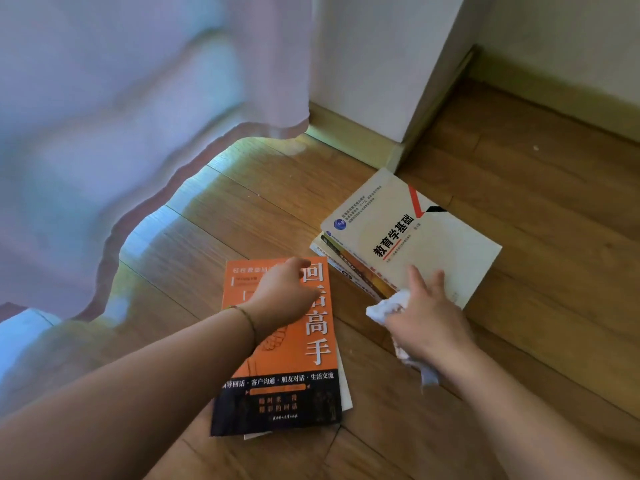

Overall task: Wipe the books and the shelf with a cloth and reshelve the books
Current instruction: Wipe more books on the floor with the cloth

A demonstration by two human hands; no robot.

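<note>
An orange and black book (298, 368) lies flat on the wooden floor, on top of another white book whose edge shows beneath it. My left hand (282, 294) rests on its upper part, fingers curved loosely over the cover. To the right is a stack of several books (349, 268) topped by a cream-covered book (426, 237). My right hand (429, 317) holds a crumpled white cloth (388, 306) in its palm, with its fingers stretched onto the near edge of the cream book.
A pink curtain (121, 133) hangs at the left, its hem touching the floor. A white wall corner with a pale skirting board (346, 123) stands behind the stack. Wooden floor (536, 237) spreads to the right.
</note>
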